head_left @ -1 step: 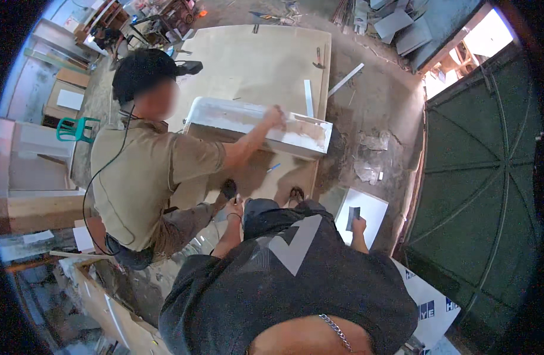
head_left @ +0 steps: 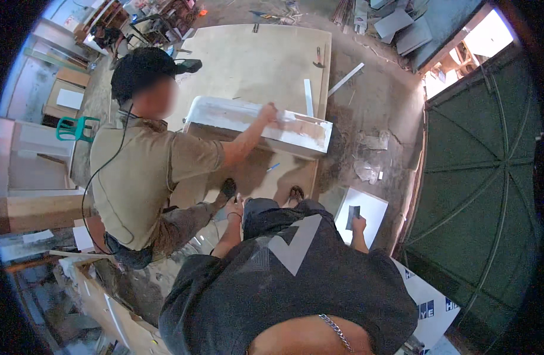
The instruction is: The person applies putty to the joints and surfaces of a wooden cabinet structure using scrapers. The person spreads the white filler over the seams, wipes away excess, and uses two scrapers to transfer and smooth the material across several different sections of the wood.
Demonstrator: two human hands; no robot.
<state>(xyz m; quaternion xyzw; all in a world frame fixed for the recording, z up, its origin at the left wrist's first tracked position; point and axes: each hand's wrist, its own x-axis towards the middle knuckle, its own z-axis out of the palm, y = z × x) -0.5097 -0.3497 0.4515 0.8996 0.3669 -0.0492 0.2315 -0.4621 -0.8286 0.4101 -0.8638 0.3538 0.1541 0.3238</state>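
Observation:
My right hand [head_left: 359,225] is closed round a broad dark putty knife [head_left: 353,213], which is over a white board [head_left: 373,207] at my right. My left hand [head_left: 234,207] is by my left knee with its fingers curled; a small dark tip shows there, too small to name. In front of me lies a long box [head_left: 254,139], its top patchy with white filler and bare brown. Neither of my hands touches it. A co-worker [head_left: 130,171] at my left reaches one hand [head_left: 268,113] over the box's top; what that hand holds is hidden.
The box rests on a large pale wooden sheet [head_left: 254,65]. On that sheet are a hammer [head_left: 320,58], a white strip [head_left: 308,97] and a blue pen-like stick [head_left: 273,167]. Clear plastic [head_left: 366,170] lies on the floor. A dark metal gate [head_left: 473,177] stands at right, a green chair [head_left: 73,129] far left.
The co-worker's hand has shifted slightly left along the top of the box. My own hands and the putty knife look the same.

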